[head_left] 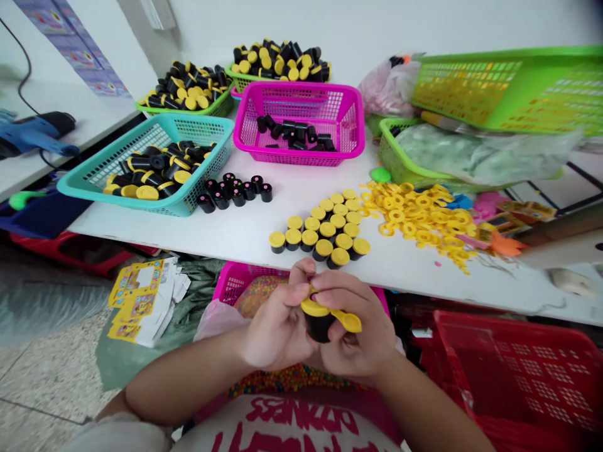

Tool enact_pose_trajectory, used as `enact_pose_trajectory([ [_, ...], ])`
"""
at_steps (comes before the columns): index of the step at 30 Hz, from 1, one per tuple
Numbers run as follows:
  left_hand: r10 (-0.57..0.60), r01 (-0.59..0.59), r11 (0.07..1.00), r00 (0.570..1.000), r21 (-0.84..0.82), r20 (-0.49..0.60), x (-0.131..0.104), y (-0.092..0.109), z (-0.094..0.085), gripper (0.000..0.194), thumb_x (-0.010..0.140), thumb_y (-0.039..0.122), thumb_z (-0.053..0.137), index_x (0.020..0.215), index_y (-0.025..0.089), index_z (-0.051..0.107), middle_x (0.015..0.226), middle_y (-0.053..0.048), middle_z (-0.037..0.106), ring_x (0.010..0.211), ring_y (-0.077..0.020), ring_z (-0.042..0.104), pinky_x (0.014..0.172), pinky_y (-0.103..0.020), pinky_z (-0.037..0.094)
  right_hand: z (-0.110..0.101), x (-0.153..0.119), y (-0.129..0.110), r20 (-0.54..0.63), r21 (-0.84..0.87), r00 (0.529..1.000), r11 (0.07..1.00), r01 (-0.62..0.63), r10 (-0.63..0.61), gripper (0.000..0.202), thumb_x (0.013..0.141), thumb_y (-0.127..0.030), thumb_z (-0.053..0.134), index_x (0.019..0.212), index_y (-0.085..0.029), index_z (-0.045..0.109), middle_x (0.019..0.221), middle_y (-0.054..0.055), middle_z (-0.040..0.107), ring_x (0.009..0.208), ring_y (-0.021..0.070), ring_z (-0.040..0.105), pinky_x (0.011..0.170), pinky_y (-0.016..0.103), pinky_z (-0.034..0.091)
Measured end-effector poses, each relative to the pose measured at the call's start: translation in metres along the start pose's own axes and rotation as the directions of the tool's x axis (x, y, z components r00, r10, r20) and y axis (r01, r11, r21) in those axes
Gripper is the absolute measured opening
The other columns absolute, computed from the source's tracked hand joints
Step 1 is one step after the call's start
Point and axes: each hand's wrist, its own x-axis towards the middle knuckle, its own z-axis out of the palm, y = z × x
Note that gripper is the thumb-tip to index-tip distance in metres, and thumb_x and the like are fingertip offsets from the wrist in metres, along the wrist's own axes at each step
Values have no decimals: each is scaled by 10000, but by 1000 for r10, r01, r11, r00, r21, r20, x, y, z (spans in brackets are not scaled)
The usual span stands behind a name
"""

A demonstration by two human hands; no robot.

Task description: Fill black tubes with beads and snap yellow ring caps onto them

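Between my two hands, above my lap, is a small black canister (319, 328) with a yellow flip-lid ring (315, 307) around its top. My left hand (277, 320) closes on its left side, with the thumb on the ring. My right hand (360, 320) wraps its right side, fingers on the top; the open yellow lid (347, 321) sticks out to the right. Just beyond, on the white table (226, 242), stands a cluster of black canisters with yellow lids (325, 229). Loose yellow lid rings (419, 213) lie heaped to its right. Several lidless black canisters (235, 191) stand to the left.
A teal basket (75, 185) and two green baskets hold lidded canisters; a magenta basket (299, 156) holds black ones. Green baskets (518, 94) and plastic bags are at right. Colourful beads (292, 378) lie below my hands. A red crate (509, 364) stands lower right, a blue heat gun (38, 135) far left.
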Motion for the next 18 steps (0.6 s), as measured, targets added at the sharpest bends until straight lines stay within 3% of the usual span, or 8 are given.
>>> enact_pose_trajectory([
  [3, -15, 24, 991, 997, -129, 72, 0, -2, -2, 295, 818, 409, 628, 974, 285, 411, 817, 52, 570, 676, -116, 578, 609, -232, 436, 1, 1, -2, -19, -15, 1000, 1000, -17, 17, 296, 948, -264, 479, 1219, -195, 577, 1073, 120, 678, 997, 264, 681, 821, 451, 628],
  [7, 43, -44, 996, 999, -72, -12, 1, -4, -6, 362, 830, 479, 654, 1012, 290, 406, 834, 47, 552, 707, -124, 572, 666, -274, 457, 1, 4, 1, -6, -15, 999, 999, -48, 48, 417, 861, -162, 557, 1274, -215, 536, 1125, 110, 663, 1049, 260, 661, 863, 440, 611],
  [12, 41, -37, 995, 998, -93, 42, 3, -5, -1, 434, 772, 484, 719, 1001, 292, 404, 825, 43, 544, 696, -124, 548, 652, -270, 436, 1, 4, 0, -3, 102, 993, 988, -119, 120, 383, 822, -173, 591, 1197, -240, 551, 1115, 99, 641, 1023, 259, 644, 861, 450, 603],
  [15, 17, -12, 987, 999, -161, 29, 3, -5, 5, 387, 752, 400, 721, 968, 278, 424, 812, 40, 530, 652, -115, 526, 622, -260, 418, 0, 4, -3, -17, 110, 994, 989, -102, 104, 419, 760, -103, 603, 1163, -214, 568, 1063, 90, 639, 993, 248, 637, 866, 427, 598],
  [18, 12, -7, 993, 999, -120, 40, 0, -5, 4, 326, 793, 418, 656, 987, 286, 431, 803, 41, 513, 650, -115, 516, 615, -253, 416, -8, 9, -4, 41, 163, 993, 980, -117, 112, 459, 762, -95, 639, 1200, -217, 576, 1110, 86, 644, 1029, 238, 637, 918, 418, 583],
])
